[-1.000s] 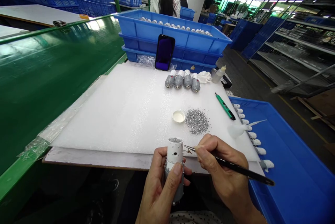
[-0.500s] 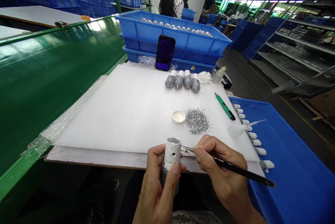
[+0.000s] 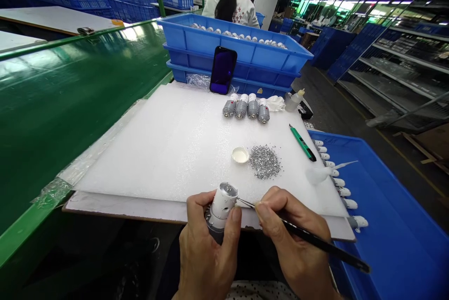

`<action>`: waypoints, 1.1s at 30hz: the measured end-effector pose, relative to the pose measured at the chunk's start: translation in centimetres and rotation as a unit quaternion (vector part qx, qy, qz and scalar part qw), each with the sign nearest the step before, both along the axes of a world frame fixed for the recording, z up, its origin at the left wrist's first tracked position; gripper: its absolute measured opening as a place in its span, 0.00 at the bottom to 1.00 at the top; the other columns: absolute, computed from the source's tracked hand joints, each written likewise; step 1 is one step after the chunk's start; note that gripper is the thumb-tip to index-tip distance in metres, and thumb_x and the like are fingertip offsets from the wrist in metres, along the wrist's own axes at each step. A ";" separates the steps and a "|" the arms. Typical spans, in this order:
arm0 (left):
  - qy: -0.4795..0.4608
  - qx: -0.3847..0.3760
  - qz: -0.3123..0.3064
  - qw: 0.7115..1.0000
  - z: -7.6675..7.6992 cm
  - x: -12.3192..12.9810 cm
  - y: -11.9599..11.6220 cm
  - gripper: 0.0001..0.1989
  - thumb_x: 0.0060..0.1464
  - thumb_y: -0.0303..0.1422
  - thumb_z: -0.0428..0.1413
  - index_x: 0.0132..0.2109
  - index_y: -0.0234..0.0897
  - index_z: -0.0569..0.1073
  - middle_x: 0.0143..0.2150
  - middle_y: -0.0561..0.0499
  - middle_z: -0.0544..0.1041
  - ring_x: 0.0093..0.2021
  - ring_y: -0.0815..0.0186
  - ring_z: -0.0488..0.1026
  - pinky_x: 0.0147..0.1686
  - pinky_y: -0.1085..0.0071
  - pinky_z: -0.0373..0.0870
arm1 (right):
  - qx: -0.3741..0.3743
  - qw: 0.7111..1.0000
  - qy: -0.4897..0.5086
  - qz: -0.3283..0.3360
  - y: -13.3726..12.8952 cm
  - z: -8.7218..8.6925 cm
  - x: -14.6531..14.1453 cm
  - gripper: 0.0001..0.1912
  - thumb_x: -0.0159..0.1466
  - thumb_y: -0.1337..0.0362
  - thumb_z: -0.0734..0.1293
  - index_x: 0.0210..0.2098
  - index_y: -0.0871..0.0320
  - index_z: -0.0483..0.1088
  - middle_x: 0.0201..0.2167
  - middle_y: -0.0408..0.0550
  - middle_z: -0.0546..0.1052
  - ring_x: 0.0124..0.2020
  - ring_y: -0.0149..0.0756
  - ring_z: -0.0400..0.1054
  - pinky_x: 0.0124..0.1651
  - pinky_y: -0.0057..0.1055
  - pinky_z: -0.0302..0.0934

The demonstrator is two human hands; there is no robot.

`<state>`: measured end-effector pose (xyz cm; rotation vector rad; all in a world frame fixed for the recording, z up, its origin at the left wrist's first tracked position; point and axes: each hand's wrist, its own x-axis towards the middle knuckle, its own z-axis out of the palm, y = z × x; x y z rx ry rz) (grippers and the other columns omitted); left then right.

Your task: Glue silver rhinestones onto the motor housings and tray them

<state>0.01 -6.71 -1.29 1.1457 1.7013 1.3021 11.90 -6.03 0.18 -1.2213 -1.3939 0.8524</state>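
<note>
My left hand point(image 3: 210, 244) is wrapped round a white and grey cylindrical part point(image 3: 223, 201), its round top tilted slightly to the right. Between the thumb and fingers of my right hand point(image 3: 294, 239) is a thin black-handled tool point(image 3: 326, 245). Its fine tip meets or nearly meets the right side of the part's white top. Beyond the hands, a small white dish point(image 3: 240, 155) sits beside a heap of tiny silvery pieces point(image 3: 264, 162) on the white foam sheet point(image 3: 168, 150).
Several similar parts point(image 3: 246, 108) stand behind the heap. A green cutter point(image 3: 302, 142) and clear bottle point(image 3: 294, 100) are at right. A blue bin point(image 3: 396, 225) flanks the table. A phone point(image 3: 223, 70) leans on stacked blue crates point(image 3: 238, 52); a person point(image 3: 231, 7) is beyond.
The held part has shifted slightly left and tilted with my left hand. My right hand has moved a little left, and the tool's rear end has dropped slightly.
</note>
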 end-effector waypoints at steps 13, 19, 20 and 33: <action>0.153 0.063 -0.027 0.986 -1.3 -1.5 0.7 0.11 0.56 0.43 0.57 0.38 0.44 0.66 0.24 0.58 0.75 0.20 0.65 0.72 0.21 0.71 0.67 | 0.017 1.000 -0.022 -0.006 -0.7 -0.4 -0.4 0.13 0.68 0.67 0.63 0.26 0.56 0.61 0.21 0.38 0.60 0.21 0.27 0.55 0.22 0.26 0.51; 0.173 0.085 -0.039 0.981 -1.7 -1.7 0.8 0.10 0.57 0.42 0.57 0.38 0.44 0.65 0.22 0.60 0.72 0.18 0.67 0.70 0.20 0.72 0.66 | 0.038 0.999 -0.026 -0.022 -0.6 -0.9 -0.7 0.12 0.67 0.68 0.64 0.26 0.56 0.61 0.22 0.38 0.62 0.21 0.27 0.55 0.23 0.26 0.52; 0.175 0.086 -0.040 0.980 -1.7 -1.6 0.8 0.10 0.57 0.42 0.57 0.38 0.44 0.64 0.21 0.60 0.72 0.17 0.68 0.69 0.20 0.73 0.65 | 0.041 0.999 -0.026 -0.023 -0.7 -1.0 -0.7 0.12 0.67 0.69 0.63 0.27 0.56 0.61 0.22 0.38 0.62 0.21 0.27 0.56 0.23 0.26 0.52; 0.164 0.065 -0.056 0.983 -0.9 -1.5 1.3 0.10 0.56 0.41 0.56 0.36 0.43 0.64 0.22 0.59 0.71 0.19 0.68 0.69 0.21 0.72 0.65 | 0.014 0.999 -0.027 -0.011 -0.4 -0.5 -0.4 0.13 0.67 0.66 0.64 0.26 0.56 0.61 0.22 0.38 0.61 0.21 0.26 0.54 0.23 0.25 0.50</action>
